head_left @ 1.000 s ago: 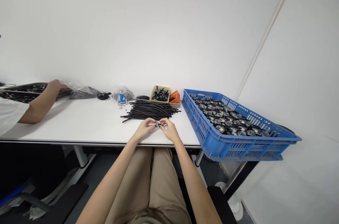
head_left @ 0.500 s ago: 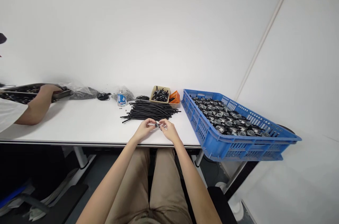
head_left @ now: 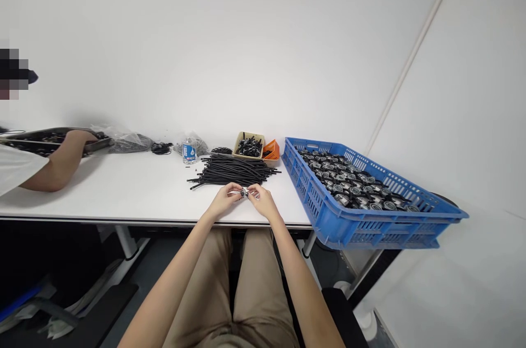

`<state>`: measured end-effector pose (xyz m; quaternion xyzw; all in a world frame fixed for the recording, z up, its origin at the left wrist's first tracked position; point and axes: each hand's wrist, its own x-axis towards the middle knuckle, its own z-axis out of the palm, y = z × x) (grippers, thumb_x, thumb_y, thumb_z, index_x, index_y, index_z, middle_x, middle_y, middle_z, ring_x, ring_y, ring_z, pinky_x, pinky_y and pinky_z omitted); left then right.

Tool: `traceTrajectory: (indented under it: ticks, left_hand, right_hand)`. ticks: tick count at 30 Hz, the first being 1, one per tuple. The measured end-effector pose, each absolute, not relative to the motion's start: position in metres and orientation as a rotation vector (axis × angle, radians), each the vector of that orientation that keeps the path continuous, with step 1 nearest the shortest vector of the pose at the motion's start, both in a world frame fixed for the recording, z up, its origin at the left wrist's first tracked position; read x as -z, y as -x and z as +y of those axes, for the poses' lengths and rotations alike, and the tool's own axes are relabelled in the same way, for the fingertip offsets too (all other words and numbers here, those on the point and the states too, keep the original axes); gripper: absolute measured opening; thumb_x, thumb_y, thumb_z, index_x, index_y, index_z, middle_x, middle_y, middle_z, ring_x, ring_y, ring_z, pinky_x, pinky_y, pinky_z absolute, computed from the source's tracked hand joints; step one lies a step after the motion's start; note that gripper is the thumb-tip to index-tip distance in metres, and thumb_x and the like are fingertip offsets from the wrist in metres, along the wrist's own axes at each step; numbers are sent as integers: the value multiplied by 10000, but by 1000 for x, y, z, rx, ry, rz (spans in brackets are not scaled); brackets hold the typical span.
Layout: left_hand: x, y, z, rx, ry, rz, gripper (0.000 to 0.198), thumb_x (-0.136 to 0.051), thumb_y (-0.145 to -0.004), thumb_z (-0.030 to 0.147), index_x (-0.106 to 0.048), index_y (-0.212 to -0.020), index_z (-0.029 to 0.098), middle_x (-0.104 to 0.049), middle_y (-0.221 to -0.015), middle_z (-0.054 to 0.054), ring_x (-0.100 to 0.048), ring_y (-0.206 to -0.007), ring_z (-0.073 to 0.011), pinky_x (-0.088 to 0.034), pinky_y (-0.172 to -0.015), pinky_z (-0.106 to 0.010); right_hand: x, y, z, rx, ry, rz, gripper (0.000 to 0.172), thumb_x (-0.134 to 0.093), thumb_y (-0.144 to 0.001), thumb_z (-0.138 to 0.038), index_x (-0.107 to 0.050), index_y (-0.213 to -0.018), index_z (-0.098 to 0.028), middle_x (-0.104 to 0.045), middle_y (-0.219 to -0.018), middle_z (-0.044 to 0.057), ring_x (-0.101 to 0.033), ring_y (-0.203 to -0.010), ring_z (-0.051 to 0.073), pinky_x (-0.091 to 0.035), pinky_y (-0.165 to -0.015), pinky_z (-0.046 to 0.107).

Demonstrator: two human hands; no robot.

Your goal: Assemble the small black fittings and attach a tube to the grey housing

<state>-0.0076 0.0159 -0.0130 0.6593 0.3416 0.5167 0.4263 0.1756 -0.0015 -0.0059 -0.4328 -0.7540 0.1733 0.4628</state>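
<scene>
My left hand [head_left: 224, 201] and my right hand [head_left: 263, 201] meet over the front of the white table [head_left: 135, 192]. Both pinch a small black and silver part [head_left: 244, 193] between their fingertips. Just beyond them lies a pile of black tubes [head_left: 232, 171]. Behind the pile stand a tan box of black fittings [head_left: 249, 146] and a small orange basket [head_left: 271, 150].
A blue crate [head_left: 329, 216] full of round black and silver parts overhangs the table's right end. A water bottle [head_left: 188, 151] and plastic bags [head_left: 123, 140] sit at the back. A co-worker's arm [head_left: 57, 164] reaches to a dark tray [head_left: 24, 140] at far left.
My hands stay almost in place, fingers shifting slightly on the small part. The co-worker's hand has drawn back a little along the dark tray.
</scene>
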Motion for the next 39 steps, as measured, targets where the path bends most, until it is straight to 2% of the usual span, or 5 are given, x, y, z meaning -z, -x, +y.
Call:
traceTrajectory:
  ticks: [18,27,39]
  left_hand:
    - [10,6,12,-1286,-1584,859,360,-738,-667,416,-613,-889,162,-645,-969,-59,-646,-804,-182,-547,-789,-360]
    - [5,8,8,-1276,-1644,830,323,-718,-687,362,-612,-918,162,-614,-945,-41,-620,-788,-160,-537,-763,-325]
    - [11,7,13,-1310,-1609,867,383,-737,-675,407,-615,-933,152,-640,-997,-65,-638,-819,-175,-532,-779,-332]
  right_hand:
    - [5,-175,-3,-425,1063,-1866,136,-582,-834,-153,-642,-936,-222,-710,-953,14,-646,-790,162,-506,-753,286]
    - [3,-175,-4,-429,1053,-1877,166,-569,-824,-123,-643,-941,-215,-709,-961,12,-649,-793,160,-501,-745,276]
    - [4,-175,-3,-430,1046,-1887,157,-585,-828,-126,-645,-946,-209,-711,-965,11,-641,-771,149,-493,-738,267]
